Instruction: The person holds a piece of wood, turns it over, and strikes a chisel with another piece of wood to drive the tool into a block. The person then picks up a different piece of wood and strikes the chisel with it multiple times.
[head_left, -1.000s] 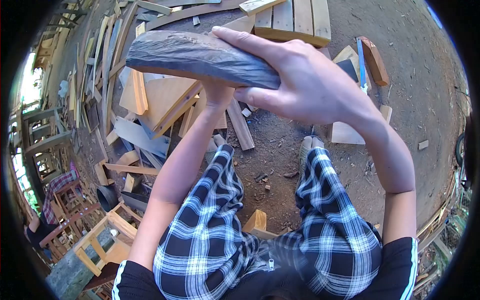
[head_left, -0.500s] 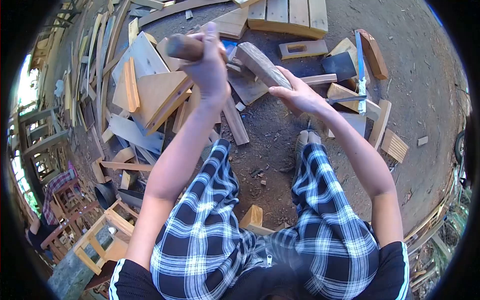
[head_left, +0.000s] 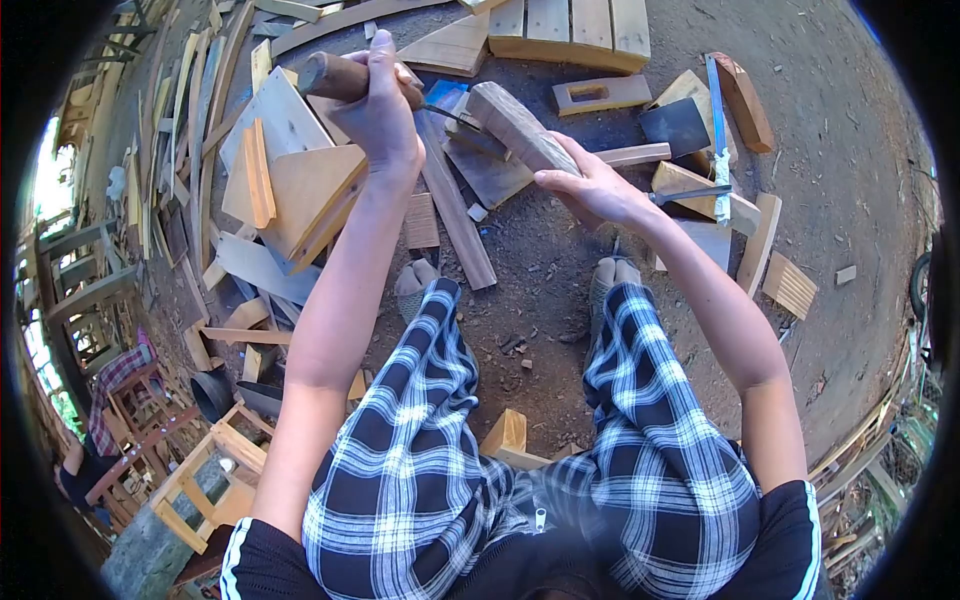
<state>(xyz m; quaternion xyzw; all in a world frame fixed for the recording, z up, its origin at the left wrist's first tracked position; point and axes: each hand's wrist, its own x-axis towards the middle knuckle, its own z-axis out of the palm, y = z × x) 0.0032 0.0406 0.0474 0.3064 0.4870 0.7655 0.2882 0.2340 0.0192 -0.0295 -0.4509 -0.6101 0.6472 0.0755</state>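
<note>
My left hand [head_left: 385, 120] is closed around the thick round wooden handle of a tool [head_left: 335, 78]. A thin dark metal blade [head_left: 455, 118] runs from that handle toward the right; its tip overlaps the wooden block in this view. My right hand [head_left: 600, 185] grips the near end of this weathered wooden block [head_left: 522, 128], thumb along its top and fingers hidden beneath. The block slants up and to the left, above the dirt floor between both hands.
Boards and offcuts [head_left: 290, 190] are heaped at left. A slatted wooden piece [head_left: 570, 35] lies ahead, with a slotted block [head_left: 600, 95] nearer. At right rest a blue-edged strip [head_left: 718, 130], a dark chisel-like tool [head_left: 690, 193] and scraps. A person [head_left: 75, 470] is at far left.
My left hand has moved left with the tool, and its blade now shows plainly. My right hand and the block have barely moved.
</note>
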